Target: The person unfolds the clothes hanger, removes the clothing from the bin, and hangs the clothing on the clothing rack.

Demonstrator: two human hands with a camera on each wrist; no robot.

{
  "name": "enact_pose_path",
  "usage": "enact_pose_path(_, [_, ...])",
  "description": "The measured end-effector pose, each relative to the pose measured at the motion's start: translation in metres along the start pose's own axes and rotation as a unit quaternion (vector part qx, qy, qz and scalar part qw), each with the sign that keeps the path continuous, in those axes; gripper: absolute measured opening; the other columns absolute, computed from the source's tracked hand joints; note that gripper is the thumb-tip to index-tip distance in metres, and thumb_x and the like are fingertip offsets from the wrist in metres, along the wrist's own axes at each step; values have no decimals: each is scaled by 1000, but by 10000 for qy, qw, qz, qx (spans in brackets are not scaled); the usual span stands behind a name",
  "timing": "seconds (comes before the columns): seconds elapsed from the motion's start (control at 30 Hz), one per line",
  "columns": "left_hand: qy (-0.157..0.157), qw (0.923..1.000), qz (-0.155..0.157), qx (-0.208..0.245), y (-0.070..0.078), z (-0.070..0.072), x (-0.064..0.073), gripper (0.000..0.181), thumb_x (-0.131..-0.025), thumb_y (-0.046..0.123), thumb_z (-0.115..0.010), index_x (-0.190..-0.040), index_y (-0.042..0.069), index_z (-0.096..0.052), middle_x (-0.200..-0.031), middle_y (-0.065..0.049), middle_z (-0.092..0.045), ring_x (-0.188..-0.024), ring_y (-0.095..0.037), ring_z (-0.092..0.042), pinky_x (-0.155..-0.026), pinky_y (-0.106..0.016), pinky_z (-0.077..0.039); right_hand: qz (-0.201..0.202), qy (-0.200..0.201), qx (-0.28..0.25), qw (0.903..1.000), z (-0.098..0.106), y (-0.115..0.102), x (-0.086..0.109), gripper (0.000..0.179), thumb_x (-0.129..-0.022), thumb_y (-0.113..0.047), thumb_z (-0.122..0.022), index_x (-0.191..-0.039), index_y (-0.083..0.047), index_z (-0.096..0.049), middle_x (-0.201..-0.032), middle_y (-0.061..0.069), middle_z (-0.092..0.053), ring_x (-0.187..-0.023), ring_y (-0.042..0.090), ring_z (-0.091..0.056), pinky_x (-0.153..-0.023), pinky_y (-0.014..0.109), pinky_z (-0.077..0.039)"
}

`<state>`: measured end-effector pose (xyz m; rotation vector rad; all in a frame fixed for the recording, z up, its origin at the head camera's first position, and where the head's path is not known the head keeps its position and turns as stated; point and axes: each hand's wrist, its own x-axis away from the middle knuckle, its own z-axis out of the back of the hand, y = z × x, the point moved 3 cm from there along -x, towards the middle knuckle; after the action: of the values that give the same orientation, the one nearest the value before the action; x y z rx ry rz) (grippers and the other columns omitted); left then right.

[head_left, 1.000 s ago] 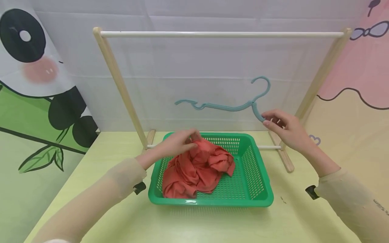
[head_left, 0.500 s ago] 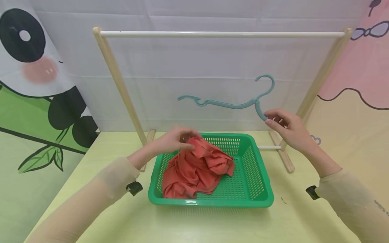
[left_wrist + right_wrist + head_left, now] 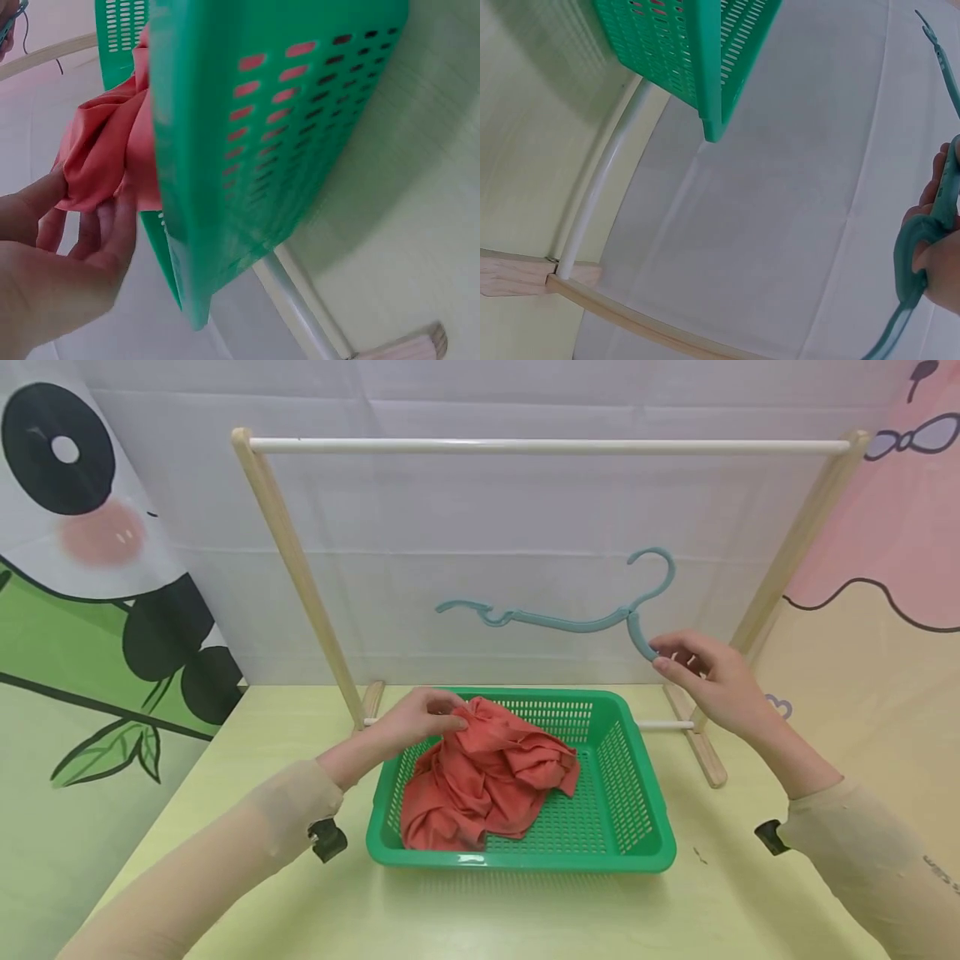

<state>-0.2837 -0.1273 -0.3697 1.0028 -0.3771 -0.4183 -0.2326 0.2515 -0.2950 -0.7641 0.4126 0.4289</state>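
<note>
A crumpled red cloth (image 3: 480, 785) lies in the left and middle of the green basket (image 3: 656, 810). My left hand (image 3: 416, 722) pinches a raised fold at the cloth's far left corner. The left wrist view shows the thumb on one side of the cloth (image 3: 105, 150) and the curled fingers on the other. Up to the right, my right hand (image 3: 708, 681) grips one arm of a teal clothes hanger (image 3: 573, 626). The hanger is held in the air with its hook up and its other arm stretching left. The cloth's underside is hidden.
A garment rack with a white top rail (image 3: 555, 447) and wooden side posts (image 3: 292, 560) stands behind the basket. Its lower bar (image 3: 663, 725) passes behind the basket. Wooden feet (image 3: 701, 747) rest on the pale table (image 3: 525, 918). A printed cloth backdrop hangs behind.
My left hand has drawn left and slightly toward me, and its fingers have closed on the cloth's corner. The right hand and hanger have shifted only slightly to the right.
</note>
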Motion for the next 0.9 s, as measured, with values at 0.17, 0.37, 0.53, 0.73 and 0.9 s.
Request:
enact_pose_path(0.17, [28, 9999, -137, -15, 2, 7, -1, 19, -99, 21, -61, -113, 9, -66, -104, -8, -67, -93, -17, -65, -91, -43, -56, 54, 30, -80, 9999, 0, 1, 0, 24, -96, -9, -62, -120, -9, -67, -89, -18, -58, -74, 3, -51, -65, 15, -41])
enact_pose_path(0.37, [-242, 9930, -476, 1049, 13, 16, -2, 18, -102, 20, -55, -115, 8, -60, -104, -1, -64, -99, -13, -63, -87, -36, -56, -59, 27, -104, 9999, -1, 1, 1, 24, -98, -11, -61, -121, -10, -66, -89, -19, -58, -75, 4, -52, -66, 15, -42])
enact_pose_path(0.53, [-24, 9897, -556, 1322, 30, 36, -2, 22, -101, 18, -56, -121, 9, -58, -109, 3, -64, -97, -9, -64, -81, -29, -56, -135, 36, -142, 9998, -1, 3, 1, 24, -98, -12, -61, -121, -8, -66, -88, -19, -59, -73, 5, -52, -66, 16, -42])
enact_pose_path(0.73, [387, 9909, -837, 977, 70, 64, -1, 31, -98, 16, -62, -127, 8, -58, -107, 5, -67, -94, -9, -64, -83, -24, -54, -90, 206, -270, 9994, 2, 4, -1, 25, -97, -8, -61, -122, -5, -65, -85, -20, -60, -71, 3, -50, -63, 16, -40])
enact_pose_path(0.9, [675, 9876, -1152, 827, 105, 81, -1, 30, -95, 15, -65, -125, 10, -60, -104, 6, -70, -93, -10, -63, -82, -25, -52, -60, 363, -362, 9987, 4, 4, -2, 24, -97, -6, -60, -121, -3, -65, -87, -20, -60, -72, 3, -51, -64, 14, -40])
